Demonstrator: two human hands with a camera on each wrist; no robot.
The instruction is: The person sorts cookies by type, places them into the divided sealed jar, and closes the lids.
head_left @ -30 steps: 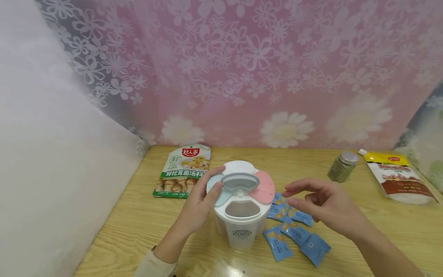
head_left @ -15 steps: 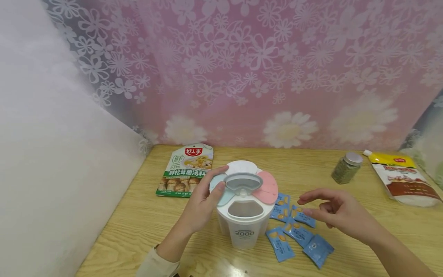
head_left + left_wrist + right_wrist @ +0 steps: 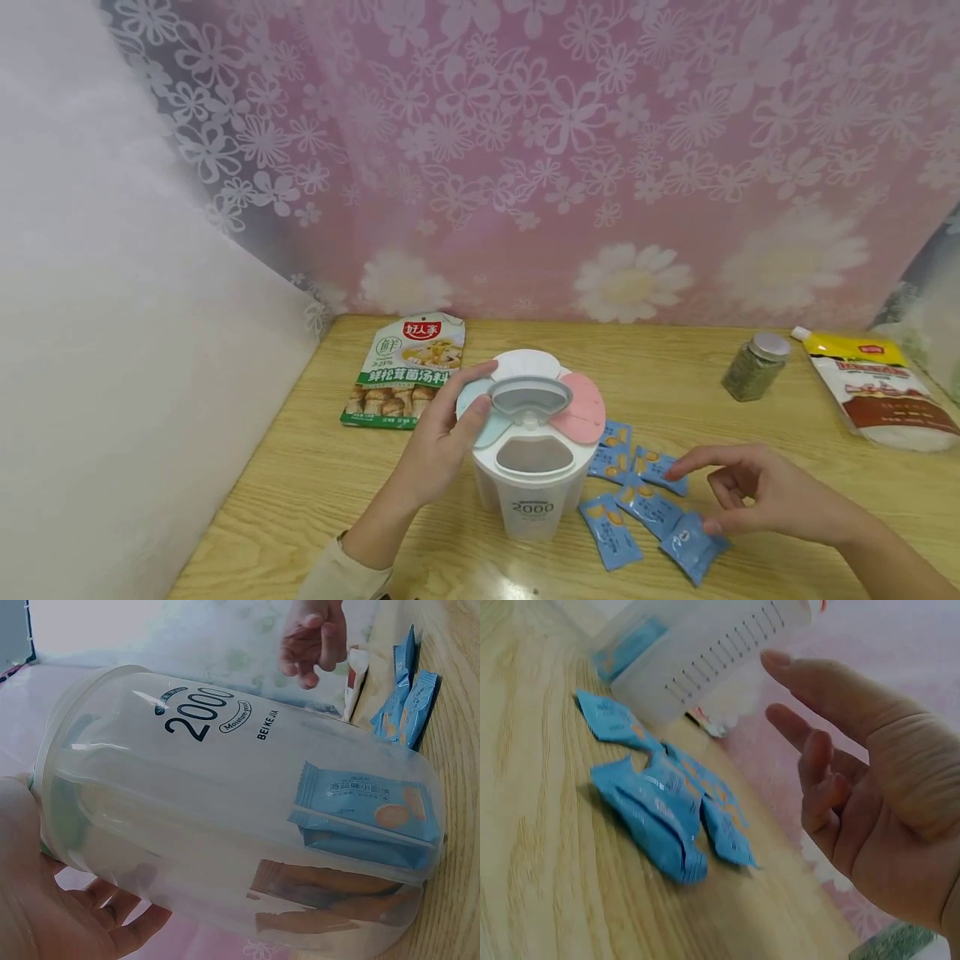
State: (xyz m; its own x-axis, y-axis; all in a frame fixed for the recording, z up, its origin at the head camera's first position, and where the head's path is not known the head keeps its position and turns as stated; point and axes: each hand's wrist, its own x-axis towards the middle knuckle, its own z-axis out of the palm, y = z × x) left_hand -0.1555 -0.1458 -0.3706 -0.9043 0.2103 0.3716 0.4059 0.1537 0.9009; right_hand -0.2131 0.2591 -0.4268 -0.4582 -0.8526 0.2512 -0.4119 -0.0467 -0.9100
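A clear container (image 3: 531, 510) with a petal lid stands upright on the table; its front flap (image 3: 531, 395) is raised above an opening. My left hand (image 3: 435, 454) grips its upper left side, thumb on the pale blue petal. In the left wrist view a blue packet (image 3: 360, 802) and brown-wrapped pieces (image 3: 322, 892) show inside the container. My right hand (image 3: 780, 498) is over the loose blue packets (image 3: 611, 532), index finger stretched, other fingers bent, holding nothing. The right wrist view shows the right hand (image 3: 885, 765) apart from the packets (image 3: 656, 817).
A green and white pouch (image 3: 405, 375) lies behind the container to the left. To the right stand a glass jar (image 3: 753, 372) of green flakes and, farther right, a yellow, white and brown pouch (image 3: 873, 387) on the wooden table (image 3: 300, 508). A flowered cloth hangs behind.
My right hand has moved right and down, away from the container, and its thumb and index finger have spread apart. My left hand keeps its grip on the container.
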